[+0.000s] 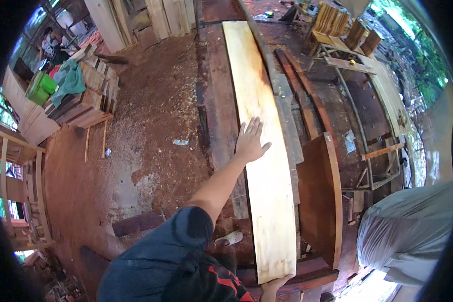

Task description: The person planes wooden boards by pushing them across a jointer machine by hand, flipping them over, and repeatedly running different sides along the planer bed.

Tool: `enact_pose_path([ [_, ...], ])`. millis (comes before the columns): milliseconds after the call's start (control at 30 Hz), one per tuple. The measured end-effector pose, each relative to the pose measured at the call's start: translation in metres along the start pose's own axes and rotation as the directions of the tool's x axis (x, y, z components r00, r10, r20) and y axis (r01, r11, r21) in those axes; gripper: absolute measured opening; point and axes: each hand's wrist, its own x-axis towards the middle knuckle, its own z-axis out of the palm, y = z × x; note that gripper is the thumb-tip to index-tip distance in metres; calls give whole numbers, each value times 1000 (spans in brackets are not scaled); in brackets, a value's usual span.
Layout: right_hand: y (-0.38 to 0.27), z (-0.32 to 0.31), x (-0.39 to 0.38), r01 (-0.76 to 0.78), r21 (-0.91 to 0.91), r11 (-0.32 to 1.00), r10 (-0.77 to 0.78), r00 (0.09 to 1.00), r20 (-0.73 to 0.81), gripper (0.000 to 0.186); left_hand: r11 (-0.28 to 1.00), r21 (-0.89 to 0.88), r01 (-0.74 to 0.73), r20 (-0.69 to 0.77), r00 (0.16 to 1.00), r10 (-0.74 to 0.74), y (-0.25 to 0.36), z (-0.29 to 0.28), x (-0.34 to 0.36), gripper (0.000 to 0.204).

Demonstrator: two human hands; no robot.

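Two bare hands are on one long, pale-yellow wooden board [272, 201], which lies along the dark plank table [219, 95] from between five and six o'clock up to twelve. Nearest, the right hand [277, 284] is at the board's near end; its fingers are mostly hidden, so I cannot tell how far they close. Towards four o'clock, a flat reddish-brown wooden panel [318, 196] stands on edge. Farther along, the left hand [250, 142] presses flat, fingers slightly spread, gripping nothing. Beyond, at ten o'clock, a bright-green container [41, 89] sits on stacked planks [93, 95].
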Motion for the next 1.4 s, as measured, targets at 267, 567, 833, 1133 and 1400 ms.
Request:
enact_pose_path([
  [267,13,24,46,9,-64,998,-5,998,60,94,999,34,19,-25,1000,-18,-26,1,57,89],
  [567,16,88,65,-33,-36,999,36,995,88,96,999,47,25,-7,1000,-25,-53,5,112,88],
  [833,18,125,81,-36,3,999,36,995,88,93,999,16,31,-6,1000,-31,-71,7,147,88],
  [1133,21,164,89,-48,-50,998,51,997,63,86,999,51,13,-58,998,-10,-92,9,181,88],
  [1400,33,212,103,-36,-81,996,41,998,56,84,999,52,11,-78,997,-7,-120,10,224,89],
])
